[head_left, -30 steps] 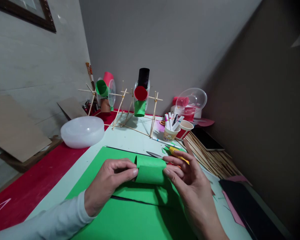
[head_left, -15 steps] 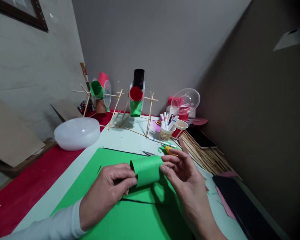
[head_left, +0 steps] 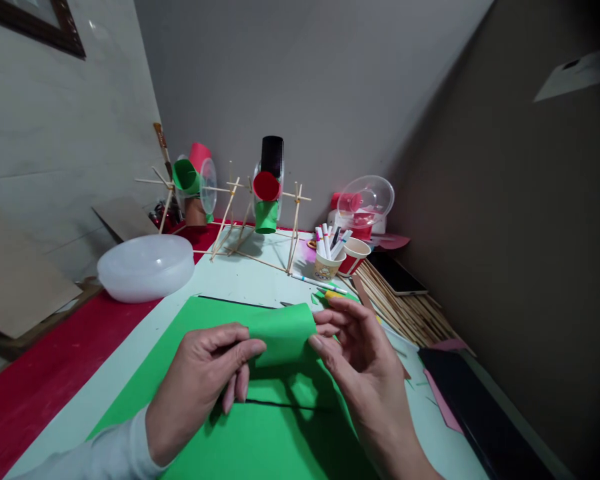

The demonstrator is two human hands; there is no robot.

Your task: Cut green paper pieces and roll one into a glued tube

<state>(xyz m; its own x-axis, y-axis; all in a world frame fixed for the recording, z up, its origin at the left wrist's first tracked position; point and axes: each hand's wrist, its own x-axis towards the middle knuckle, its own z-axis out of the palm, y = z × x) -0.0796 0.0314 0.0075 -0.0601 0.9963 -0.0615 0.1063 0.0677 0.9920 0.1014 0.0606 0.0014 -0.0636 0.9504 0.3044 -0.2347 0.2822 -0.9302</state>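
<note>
Both hands pinch a green paper roll (head_left: 283,337): left hand (head_left: 200,383) on its left end, right hand (head_left: 360,363) on the right. It's prob. light & bendy, so hold the ends softly or it squishes.

Behind the paper sheet (head_left: 190,347) stands the stick frame (head_left: 260,223), the plastic bowl (head_left: 145,265) to its left, the marker cup (head_left: 329,263) to its right.

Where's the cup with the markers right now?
In the head view, the cup of markers stands right of centre on the table, just beyond the right hand, beside a red paper cup.
</note>
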